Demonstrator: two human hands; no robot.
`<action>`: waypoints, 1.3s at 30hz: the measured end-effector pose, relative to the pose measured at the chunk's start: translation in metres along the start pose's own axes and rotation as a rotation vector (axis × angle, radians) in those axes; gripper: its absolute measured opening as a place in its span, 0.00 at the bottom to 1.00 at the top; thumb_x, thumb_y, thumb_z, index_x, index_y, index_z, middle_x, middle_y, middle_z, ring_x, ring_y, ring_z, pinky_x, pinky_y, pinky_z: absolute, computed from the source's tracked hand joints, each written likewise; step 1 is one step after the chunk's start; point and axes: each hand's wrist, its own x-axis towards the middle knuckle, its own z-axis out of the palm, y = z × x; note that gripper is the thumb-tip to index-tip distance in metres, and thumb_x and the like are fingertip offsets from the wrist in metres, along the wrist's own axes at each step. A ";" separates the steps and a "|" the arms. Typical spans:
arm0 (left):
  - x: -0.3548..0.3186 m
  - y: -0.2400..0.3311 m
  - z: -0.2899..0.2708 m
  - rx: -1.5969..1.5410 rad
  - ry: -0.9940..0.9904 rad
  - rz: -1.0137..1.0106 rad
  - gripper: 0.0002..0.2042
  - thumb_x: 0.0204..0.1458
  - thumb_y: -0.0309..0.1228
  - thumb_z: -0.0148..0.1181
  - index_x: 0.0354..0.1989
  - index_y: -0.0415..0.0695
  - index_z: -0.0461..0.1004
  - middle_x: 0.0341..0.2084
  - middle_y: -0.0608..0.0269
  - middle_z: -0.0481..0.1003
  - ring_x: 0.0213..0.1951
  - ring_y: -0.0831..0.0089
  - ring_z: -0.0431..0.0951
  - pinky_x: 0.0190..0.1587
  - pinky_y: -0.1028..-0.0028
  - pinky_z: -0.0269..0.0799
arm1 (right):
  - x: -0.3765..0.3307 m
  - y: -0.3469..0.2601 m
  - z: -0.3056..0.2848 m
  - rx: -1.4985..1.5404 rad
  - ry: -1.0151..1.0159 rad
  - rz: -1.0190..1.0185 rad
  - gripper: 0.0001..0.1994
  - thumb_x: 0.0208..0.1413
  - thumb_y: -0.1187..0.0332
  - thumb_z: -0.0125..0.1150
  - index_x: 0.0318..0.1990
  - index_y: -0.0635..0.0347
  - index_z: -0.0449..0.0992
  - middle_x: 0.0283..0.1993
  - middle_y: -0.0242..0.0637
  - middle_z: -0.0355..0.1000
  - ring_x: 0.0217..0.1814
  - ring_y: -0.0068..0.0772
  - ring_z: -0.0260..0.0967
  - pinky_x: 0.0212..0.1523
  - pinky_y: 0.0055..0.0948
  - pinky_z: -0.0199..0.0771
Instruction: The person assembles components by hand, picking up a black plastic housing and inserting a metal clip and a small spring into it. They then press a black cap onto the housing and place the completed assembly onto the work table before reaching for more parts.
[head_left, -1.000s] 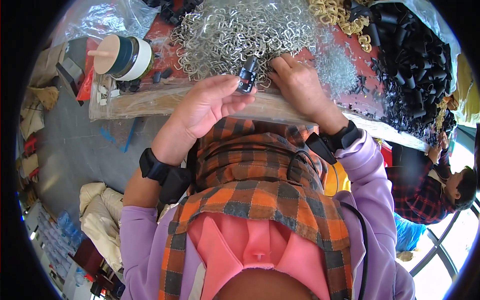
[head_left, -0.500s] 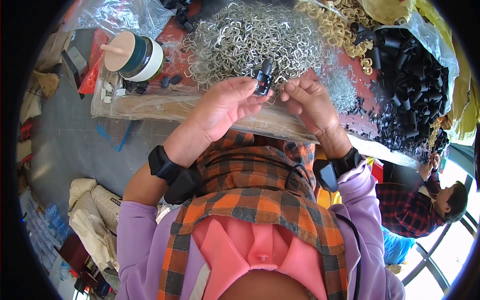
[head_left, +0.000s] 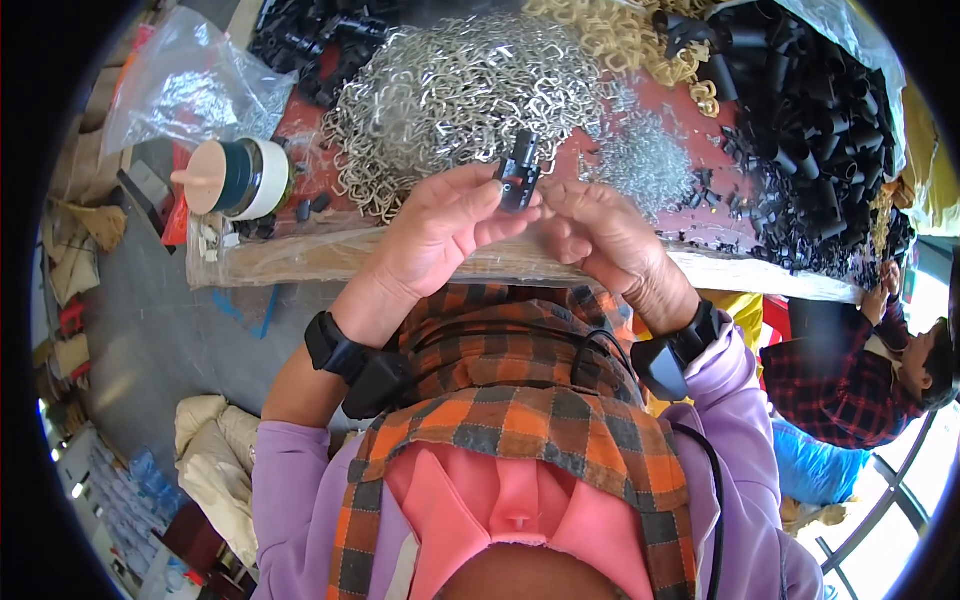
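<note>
Between the thumb and fingers of my left hand (head_left: 440, 225) is a small black plastic part (head_left: 519, 178), with a narrower upper end and small holes. It is held up in front of the table's near edge. My right hand (head_left: 610, 235) is closed in a pinch at the part's lower right side, its fingertips at or very near it. Whatever those fingertips hold is too small to make out. Just beyond my hands lies a big heap of silvery bent metal hooks (head_left: 440, 110).
Right of the hooks are small clear pieces (head_left: 645, 165), gold-coloured metal loops (head_left: 610, 35) and a pile of black tubes (head_left: 810, 150). A lidded jar (head_left: 265, 180) and a clear plastic bag (head_left: 190, 90) stand at left. Another person (head_left: 850, 385) sits at far right.
My right hand has moved left, closing the gap to the black part. The part stays in my left hand, tilted slightly differently. The whole view has shifted a little.
</note>
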 end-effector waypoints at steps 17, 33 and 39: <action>-0.002 0.001 0.001 -0.074 0.081 -0.042 0.10 0.47 0.27 0.50 0.37 0.36 0.68 0.35 0.57 0.70 0.38 0.67 0.71 0.45 0.74 0.67 | -0.008 0.019 0.016 -0.489 0.146 -0.754 0.05 0.48 0.74 0.51 0.34 0.63 0.68 0.28 0.34 0.68 0.25 0.21 0.64 0.25 0.16 0.64; -0.003 -0.008 0.008 -0.150 0.101 -0.200 0.10 0.49 0.25 0.46 0.40 0.38 0.66 0.34 0.57 0.70 0.37 0.67 0.72 0.39 0.77 0.71 | -0.013 0.011 0.005 -0.969 0.129 -1.089 0.04 0.42 0.78 0.56 0.29 0.65 0.71 0.26 0.35 0.68 0.26 0.26 0.62 0.26 0.22 0.62; 0.006 -0.014 0.012 -0.087 0.082 -0.241 0.11 0.47 0.28 0.50 0.39 0.38 0.67 0.34 0.60 0.70 0.36 0.71 0.72 0.39 0.78 0.69 | -0.019 0.012 0.000 -1.124 0.227 -1.183 0.05 0.40 0.79 0.57 0.28 0.63 0.72 0.27 0.35 0.67 0.27 0.27 0.61 0.27 0.23 0.61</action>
